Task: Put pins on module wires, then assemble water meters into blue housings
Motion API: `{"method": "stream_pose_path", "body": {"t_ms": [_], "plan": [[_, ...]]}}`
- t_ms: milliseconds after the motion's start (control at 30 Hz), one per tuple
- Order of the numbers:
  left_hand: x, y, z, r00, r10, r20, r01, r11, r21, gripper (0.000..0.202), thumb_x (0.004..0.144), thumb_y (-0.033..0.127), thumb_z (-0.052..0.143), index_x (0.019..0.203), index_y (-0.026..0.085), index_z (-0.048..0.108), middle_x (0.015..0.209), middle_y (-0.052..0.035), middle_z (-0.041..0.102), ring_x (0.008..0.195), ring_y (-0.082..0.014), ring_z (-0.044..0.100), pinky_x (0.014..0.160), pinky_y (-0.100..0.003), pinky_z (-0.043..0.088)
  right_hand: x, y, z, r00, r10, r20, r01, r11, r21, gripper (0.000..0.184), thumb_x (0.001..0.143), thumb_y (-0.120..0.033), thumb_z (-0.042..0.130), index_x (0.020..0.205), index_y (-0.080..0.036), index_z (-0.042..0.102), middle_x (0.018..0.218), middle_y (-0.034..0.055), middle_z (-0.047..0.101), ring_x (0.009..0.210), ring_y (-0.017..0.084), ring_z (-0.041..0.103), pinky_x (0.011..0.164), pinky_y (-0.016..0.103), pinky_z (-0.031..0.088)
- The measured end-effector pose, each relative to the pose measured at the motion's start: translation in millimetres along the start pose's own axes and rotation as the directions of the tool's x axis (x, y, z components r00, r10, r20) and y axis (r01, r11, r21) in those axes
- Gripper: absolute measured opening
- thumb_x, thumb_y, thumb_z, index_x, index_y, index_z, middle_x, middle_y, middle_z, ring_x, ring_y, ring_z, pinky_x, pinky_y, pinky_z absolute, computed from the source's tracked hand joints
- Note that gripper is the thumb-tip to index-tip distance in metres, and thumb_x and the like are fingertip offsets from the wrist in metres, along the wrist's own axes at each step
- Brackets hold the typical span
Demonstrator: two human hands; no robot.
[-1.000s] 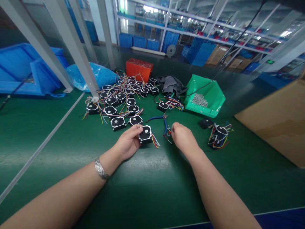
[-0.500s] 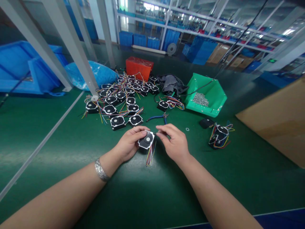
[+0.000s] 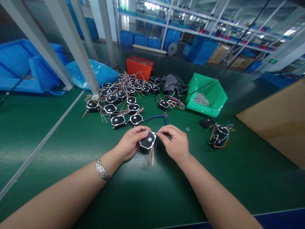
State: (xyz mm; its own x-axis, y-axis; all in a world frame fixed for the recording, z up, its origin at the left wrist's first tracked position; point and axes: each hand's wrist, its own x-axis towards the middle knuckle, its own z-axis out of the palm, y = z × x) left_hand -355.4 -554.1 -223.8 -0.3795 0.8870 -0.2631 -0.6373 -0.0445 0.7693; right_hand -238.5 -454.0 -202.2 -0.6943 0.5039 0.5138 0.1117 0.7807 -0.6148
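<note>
A small black motor (image 3: 147, 141) with a white-edged top and coloured wires hangs over the green table, held by my left hand (image 3: 130, 143), which is closed round its left side. At the motor's right upper corner, the thumb and forefinger of my right hand (image 3: 175, 143) are pinched together; whatever lies between those fingertips is too small to make out. Just beyond both hands lie blue-handled pliers (image 3: 157, 117). Several similar motors (image 3: 118, 121) with wires are spread over the table farther back on the left.
A green bin (image 3: 214, 101) of small metal parts stands at the back right. Near it are a dark cloth (image 3: 172, 83), a white ring (image 3: 187, 129) and bundled motors (image 3: 220, 135). A red box (image 3: 140, 65) is behind the motors; a cardboard sheet (image 3: 276, 117) borders the right.
The motor has shifted slightly right and turned a little in my left hand. My right fingertips now meet its corner more closely.
</note>
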Motion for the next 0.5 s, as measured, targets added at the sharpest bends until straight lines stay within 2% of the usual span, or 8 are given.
{"method": "stream_pose_path", "body": {"t_ms": [167, 300, 367, 433, 500], "plan": [[1.1, -0.8, -0.4, 1.000, 0.002, -0.002, -0.002, 1.000, -0.010, 0.017, 0.061, 0.019, 0.068, 0.075, 0.012, 0.062, 0.063, 0.0000, 0.059, 0.054, -0.0075, 0.052, 0.052, -0.019, 0.041, -0.5, 1.0, -0.3, 0.993, -0.118, 0.016, 0.119, 0.992, -0.049, 0.008, 0.077, -0.019, 0.055, 0.071, -0.018, 0.061, 0.070, 0.0019, 0.060, 0.069, 0.012, 0.056, 0.065, 0.024, 0.045], [2.2, -0.4, -1.8, 1.000, -0.003, -0.020, 0.003, 1.000, -0.029, 0.020, 0.062, 0.021, 0.068, 0.078, 0.012, 0.061, 0.063, 0.0001, 0.059, 0.054, -0.0079, 0.052, 0.051, -0.019, 0.041, -0.3, 1.8, -0.9, 0.990, -0.107, 0.090, 0.106, 0.994, 0.021, 0.013, 0.079, -0.020, 0.051, 0.076, -0.019, 0.063, 0.073, 0.0021, 0.060, 0.071, 0.012, 0.056, 0.064, 0.024, 0.045], [2.4, 0.2, -2.4, 1.000, 0.001, -0.029, -0.002, 0.999, -0.046, 0.021, 0.061, 0.020, 0.069, 0.077, 0.013, 0.058, 0.062, 0.0015, 0.058, 0.053, -0.0074, 0.052, 0.049, -0.018, 0.041, -0.4, 3.7, 0.2, 0.996, -0.036, 0.087, 0.030, 0.997, 0.071, 0.010, 0.077, -0.020, 0.053, 0.078, -0.019, 0.063, 0.073, 0.0014, 0.060, 0.069, 0.011, 0.056, 0.064, 0.024, 0.045], [1.9, 0.8, -2.9, 1.000, 0.002, -0.011, -0.003, 0.999, -0.052, 0.021, 0.060, 0.020, 0.070, 0.074, 0.013, 0.055, 0.058, 0.0027, 0.057, 0.050, -0.0067, 0.052, 0.047, -0.017, 0.040, -0.8, 6.1, 1.7, 0.995, 0.098, 0.021, -0.100, 0.982, 0.158, 0.008, 0.073, -0.021, 0.059, 0.079, -0.019, 0.062, 0.070, -0.0001, 0.059, 0.064, 0.011, 0.056, 0.061, 0.024, 0.045], [1.1, 0.7, -3.2, 0.999, -0.022, 0.038, 0.023, 0.999, -0.031, 0.022, 0.058, 0.019, 0.071, 0.070, 0.013, 0.054, 0.055, 0.0025, 0.058, 0.046, -0.0065, 0.052, 0.045, -0.016, 0.039, -1.3, 7.3, 2.8, 0.970, 0.243, -0.025, -0.229, 0.940, 0.255, 0.009, 0.068, -0.023, 0.063, 0.074, -0.017, 0.060, 0.063, -0.0016, 0.058, 0.057, 0.010, 0.054, 0.056, 0.023, 0.044]]}}
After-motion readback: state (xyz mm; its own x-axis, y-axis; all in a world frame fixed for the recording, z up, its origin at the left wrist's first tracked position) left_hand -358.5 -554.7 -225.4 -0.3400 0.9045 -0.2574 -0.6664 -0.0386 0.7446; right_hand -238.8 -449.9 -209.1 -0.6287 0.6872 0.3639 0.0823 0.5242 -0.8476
